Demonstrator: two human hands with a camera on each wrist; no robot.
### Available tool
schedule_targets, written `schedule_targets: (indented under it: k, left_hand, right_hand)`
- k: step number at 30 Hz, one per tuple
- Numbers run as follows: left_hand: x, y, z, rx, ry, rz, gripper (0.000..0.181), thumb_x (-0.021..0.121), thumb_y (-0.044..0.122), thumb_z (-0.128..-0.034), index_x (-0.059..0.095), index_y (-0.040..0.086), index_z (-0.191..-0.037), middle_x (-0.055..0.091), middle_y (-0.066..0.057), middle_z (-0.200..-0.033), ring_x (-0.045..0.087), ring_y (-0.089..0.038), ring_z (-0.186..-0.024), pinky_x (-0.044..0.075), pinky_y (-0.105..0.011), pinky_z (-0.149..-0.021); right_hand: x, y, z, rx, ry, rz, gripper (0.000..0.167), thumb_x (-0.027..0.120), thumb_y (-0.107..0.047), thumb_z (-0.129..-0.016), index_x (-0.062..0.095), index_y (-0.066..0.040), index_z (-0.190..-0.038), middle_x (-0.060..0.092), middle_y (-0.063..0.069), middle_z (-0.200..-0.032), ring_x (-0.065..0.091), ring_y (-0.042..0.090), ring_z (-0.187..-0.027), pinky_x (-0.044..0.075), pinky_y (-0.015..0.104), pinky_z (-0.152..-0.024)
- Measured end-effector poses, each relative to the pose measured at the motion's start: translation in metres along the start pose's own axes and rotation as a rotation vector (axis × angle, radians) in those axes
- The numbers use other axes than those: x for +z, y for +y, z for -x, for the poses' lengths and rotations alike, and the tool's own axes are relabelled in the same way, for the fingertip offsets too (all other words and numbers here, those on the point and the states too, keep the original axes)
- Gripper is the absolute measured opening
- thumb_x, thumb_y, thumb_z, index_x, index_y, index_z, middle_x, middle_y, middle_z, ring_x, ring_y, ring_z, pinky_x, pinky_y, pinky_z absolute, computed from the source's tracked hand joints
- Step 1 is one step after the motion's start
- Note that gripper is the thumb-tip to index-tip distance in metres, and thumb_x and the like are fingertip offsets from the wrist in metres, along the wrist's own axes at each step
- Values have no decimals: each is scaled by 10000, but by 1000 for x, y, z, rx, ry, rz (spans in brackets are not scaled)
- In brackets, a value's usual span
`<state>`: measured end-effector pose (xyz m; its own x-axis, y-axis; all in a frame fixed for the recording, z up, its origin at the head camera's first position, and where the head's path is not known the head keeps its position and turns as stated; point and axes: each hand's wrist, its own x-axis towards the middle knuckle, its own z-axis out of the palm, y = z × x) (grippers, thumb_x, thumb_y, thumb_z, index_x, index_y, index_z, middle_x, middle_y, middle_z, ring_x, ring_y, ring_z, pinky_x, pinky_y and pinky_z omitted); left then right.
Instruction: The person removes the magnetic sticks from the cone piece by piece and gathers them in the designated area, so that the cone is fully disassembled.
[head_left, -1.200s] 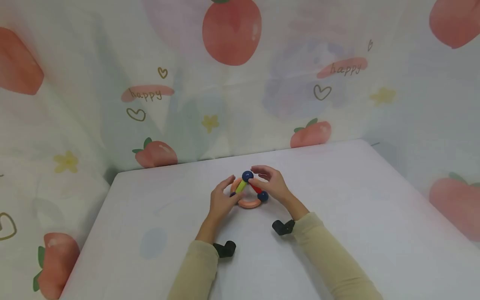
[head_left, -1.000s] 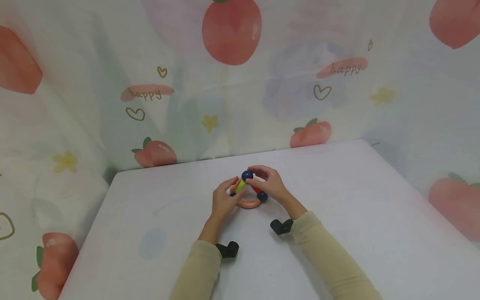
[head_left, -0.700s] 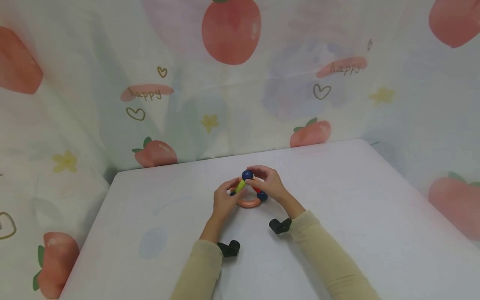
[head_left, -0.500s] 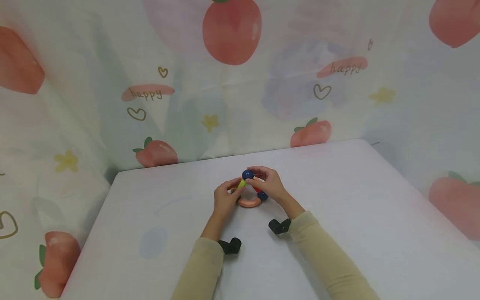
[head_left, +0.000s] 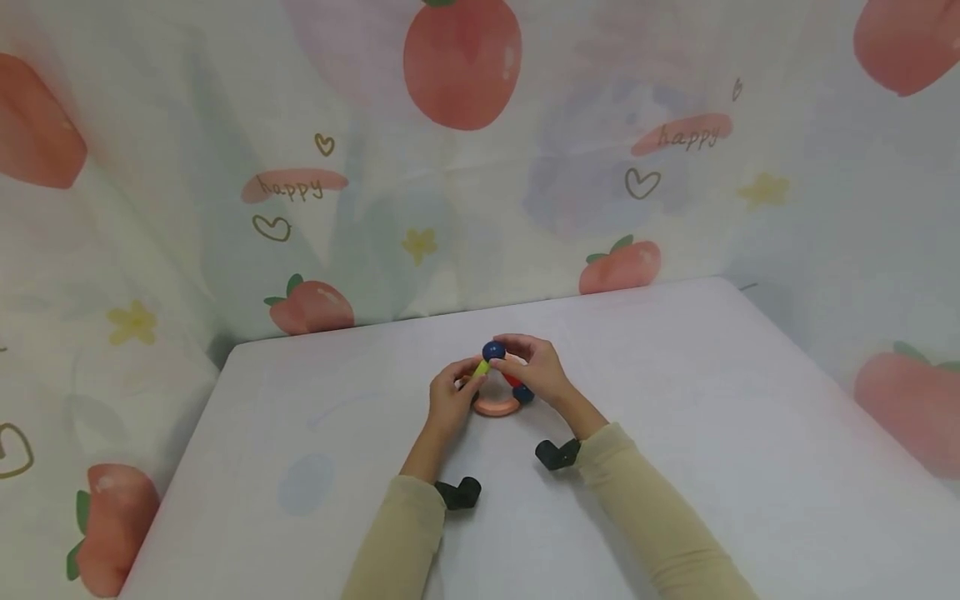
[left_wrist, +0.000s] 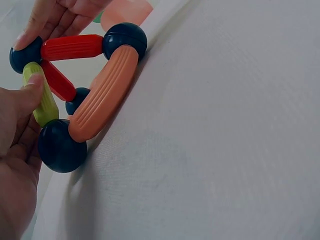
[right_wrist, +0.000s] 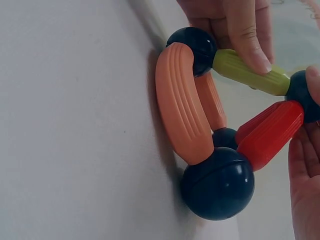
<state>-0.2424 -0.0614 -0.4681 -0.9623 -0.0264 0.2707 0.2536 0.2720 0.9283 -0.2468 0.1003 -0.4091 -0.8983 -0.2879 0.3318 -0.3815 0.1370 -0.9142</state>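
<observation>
A pyramid-like frame of rods and dark blue balls stands on the white table. Its base has curved orange rods (head_left: 497,407) (left_wrist: 106,95) (right_wrist: 182,102) between blue balls (left_wrist: 62,146) (right_wrist: 218,183). Two red rods (left_wrist: 72,47) (right_wrist: 270,135) and a yellow-green rod (head_left: 482,367) (left_wrist: 42,95) (right_wrist: 250,72) rise to a top blue ball (head_left: 493,351) (left_wrist: 26,55). My left hand (head_left: 450,400) (left_wrist: 17,150) (right_wrist: 235,25) pinches the yellow-green rod between thumb and fingers. With thumb and fingers, my right hand (head_left: 542,367) (left_wrist: 62,17) (right_wrist: 307,165) holds the top ball.
The white table (head_left: 315,433) reaches back to a cloth (head_left: 480,208) printed with fruit, hearts and flowers. Black wrist devices (head_left: 459,493) (head_left: 557,455) sit under both forearms, just above the tabletop.
My left hand has moved slightly right and closed its fingers around the yellow-green rod. The right hand stays at the top ball, and the frame has barely moved.
</observation>
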Motion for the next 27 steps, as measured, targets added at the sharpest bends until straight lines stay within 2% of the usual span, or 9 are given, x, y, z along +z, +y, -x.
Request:
schedule_targets:
  k: [9, 13, 15, 19, 23, 27]
  left_hand:
    - [-5, -7, 0, -24, -28, 5, 265, 648, 101, -859, 627, 29, -1113, 641, -61, -1040, 556, -193, -921, 444, -355, -889]
    - [-5, -7, -1, -43, 3, 34, 244, 648, 44, -846, 629, 17, -1088, 641, -74, -1011, 565, -199, -956, 421, -373, -921]
    - [-3, -7, -2, -33, 5, 34, 243, 648, 46, -847, 628, 19, -1088, 639, -71, -1006, 564, -193, -955, 425, -366, -914]
    - [1, -5, -4, -1, -42, 7, 254, 645, 91, -860, 628, 25, -1105, 637, -63, -1026, 554, -186, -908, 456, -335, -859]
    - [1, -4, -4, -9, -31, 5, 245, 641, 86, -862, 632, 33, -1101, 636, -58, -1023, 549, -187, -913, 451, -344, -869]
    - [-3, -6, -4, -15, -8, 37, 231, 628, 53, -865, 626, 20, -1093, 637, -79, -1023, 560, -202, -1010, 408, -367, -939]
  right_hand:
    - [5, 3, 0, 21, 8, 10, 372, 664, 17, -814, 542, 148, -1141, 575, 277, -1120, 528, 379, -1078, 366, 471, -960]
    - [0, 14, -3, 30, 53, 5, 374, 674, 4, -811, 551, 135, -1139, 581, 270, -1112, 540, 372, -1065, 383, 457, -946]
    - [-2, 22, -5, 25, 66, 8, 381, 683, -24, -812, 558, 117, -1143, 586, 255, -1116, 546, 359, -1061, 386, 445, -946]
    - [-3, 35, -8, 23, 56, 16, 400, 705, -96, -809, 578, 68, -1152, 602, 201, -1121, 555, 301, -1063, 387, 410, -954]
    - [-2, 36, -8, 22, 55, 25, 397, 712, -120, -807, 589, 49, -1144, 611, 174, -1114, 561, 271, -1056, 393, 398, -951]
    - [-3, 25, -7, 30, 84, 11, 386, 715, -80, -797, 591, 70, -1131, 609, 207, -1103, 563, 314, -1053, 397, 434, -939]
